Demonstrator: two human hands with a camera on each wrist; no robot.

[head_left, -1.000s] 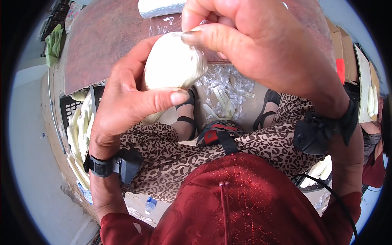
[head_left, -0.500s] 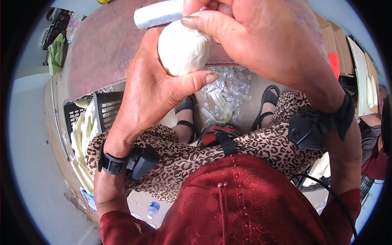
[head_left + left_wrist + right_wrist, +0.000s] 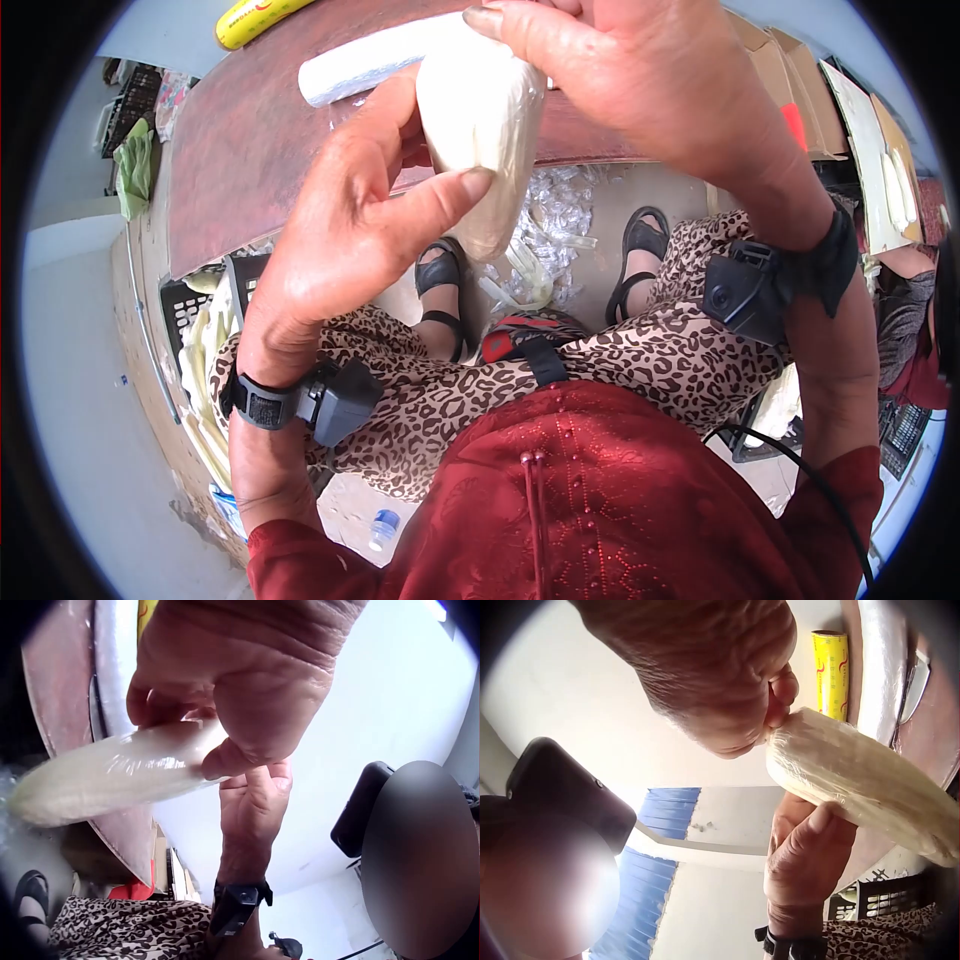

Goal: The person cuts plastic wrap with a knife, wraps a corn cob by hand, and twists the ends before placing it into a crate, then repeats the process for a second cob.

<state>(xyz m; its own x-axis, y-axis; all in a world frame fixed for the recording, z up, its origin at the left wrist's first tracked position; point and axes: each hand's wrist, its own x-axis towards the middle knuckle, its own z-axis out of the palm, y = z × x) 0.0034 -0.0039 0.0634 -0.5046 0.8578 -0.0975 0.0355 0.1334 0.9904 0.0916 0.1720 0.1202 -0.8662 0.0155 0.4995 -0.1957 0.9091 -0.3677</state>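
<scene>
A pale, long vegetable-like piece (image 3: 480, 110) in shiny clear film is held above the near edge of the reddish table (image 3: 230, 150). The left hand (image 3: 345, 220) grips its side, thumb on the near face and fingers behind. At its upper end the right hand (image 3: 640, 80) pinches with thumb and fingers. In the left wrist view the wrapped piece (image 3: 112, 776) tapers away from the hand. The right wrist view shows the right hand's fingers curled at the blunt end of the piece (image 3: 855, 776), the left hand (image 3: 806, 859) beneath.
On the table lie a film roll (image 3: 370, 60), a yellow tube (image 3: 255, 20) and a knife (image 3: 916, 686). Black crates with pale pieces (image 3: 205, 330) stand at the left. Film scraps (image 3: 560, 210) lie on the floor between the feet; cardboard (image 3: 790, 80) is at the right.
The wrapped piece has tipped from end-on to lengthwise, its narrow end now hanging toward the body. Both hands still hold it. The view has shifted, showing more of the yellow tube.
</scene>
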